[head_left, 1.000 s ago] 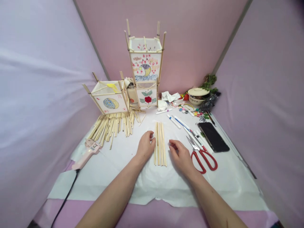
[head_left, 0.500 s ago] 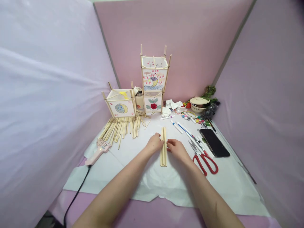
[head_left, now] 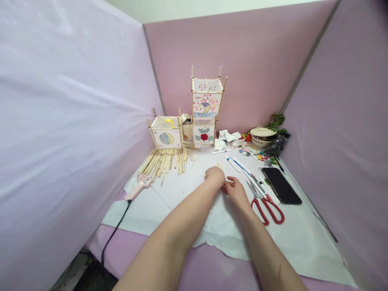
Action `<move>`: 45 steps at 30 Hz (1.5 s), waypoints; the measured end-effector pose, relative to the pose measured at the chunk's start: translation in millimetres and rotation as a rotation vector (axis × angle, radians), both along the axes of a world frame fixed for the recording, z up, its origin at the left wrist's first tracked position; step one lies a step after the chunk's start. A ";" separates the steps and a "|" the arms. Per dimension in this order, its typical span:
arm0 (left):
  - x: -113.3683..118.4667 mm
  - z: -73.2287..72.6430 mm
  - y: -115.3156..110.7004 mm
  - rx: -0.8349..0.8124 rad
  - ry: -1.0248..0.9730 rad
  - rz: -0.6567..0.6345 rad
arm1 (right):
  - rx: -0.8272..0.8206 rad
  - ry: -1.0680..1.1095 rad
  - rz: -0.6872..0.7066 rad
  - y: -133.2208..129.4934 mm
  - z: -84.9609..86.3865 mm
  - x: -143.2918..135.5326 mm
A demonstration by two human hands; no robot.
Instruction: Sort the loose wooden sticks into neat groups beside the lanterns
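Close to the middle of the white sheet, my left hand (head_left: pixel 216 176) is wrapped over a small bundle of thin wooden sticks. Only the far tips of these wooden sticks (head_left: pixel 219 165) show beyond the knuckles; my hand and forearm cover the rest. My right hand (head_left: pixel 238 193) is just to the right, its fingers bent and a little apart, with the fingertips at the left hand. Whether those fingertips touch the sticks is hidden. Red-handled scissors (head_left: pixel 266 208) lie right of my right hand, half open.
A pile of loose sticks (head_left: pixel 166 161) fans out at left, beside a pink glue gun (head_left: pixel 141 188) with a black cord. Behind stand a small painted lantern (head_left: pixel 166 138) and a two-tier one (head_left: pixel 207 106). Markers (head_left: pixel 232 163), a phone (head_left: pixel 281 186) and a lidded bowl (head_left: pixel 261 139) are at right.
My left hand has turned over the bundle and closed round it, covering most of the sticks. My right hand stays close beside it. The whole view has shifted slightly.
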State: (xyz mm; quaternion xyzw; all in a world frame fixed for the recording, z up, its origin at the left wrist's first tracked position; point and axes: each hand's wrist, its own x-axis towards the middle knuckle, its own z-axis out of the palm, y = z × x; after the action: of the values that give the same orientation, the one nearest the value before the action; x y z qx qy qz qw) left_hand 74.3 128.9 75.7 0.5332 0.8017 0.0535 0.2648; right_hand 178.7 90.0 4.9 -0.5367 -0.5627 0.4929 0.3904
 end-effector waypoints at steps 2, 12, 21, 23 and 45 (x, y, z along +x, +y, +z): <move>3.5 -1.9 -0.3 0.003 -0.032 0.087 | -0.005 0.023 -0.019 -0.2 1.7 3.3; -6.9 8.5 -17.3 0.271 -0.268 0.152 | -0.024 0.286 -0.046 -2.2 19.5 9.7; -34.9 42.3 -66.4 0.961 -0.971 -0.271 | 0.240 0.322 -0.021 -1.7 92.4 21.6; -37.5 27.5 -79.6 0.893 -1.069 -0.281 | 0.312 0.330 0.021 -2.5 106.0 17.5; -63.7 3.5 -87.9 0.341 -1.101 -0.548 | 0.129 0.472 0.691 -10.5 140.7 -23.8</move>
State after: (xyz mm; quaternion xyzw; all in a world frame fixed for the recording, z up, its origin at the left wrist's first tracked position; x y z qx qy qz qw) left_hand 10.6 41.1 79.2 0.6479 0.3629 0.3771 0.5535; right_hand 154.9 79.5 145.6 -0.1633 -0.6345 0.6680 0.3529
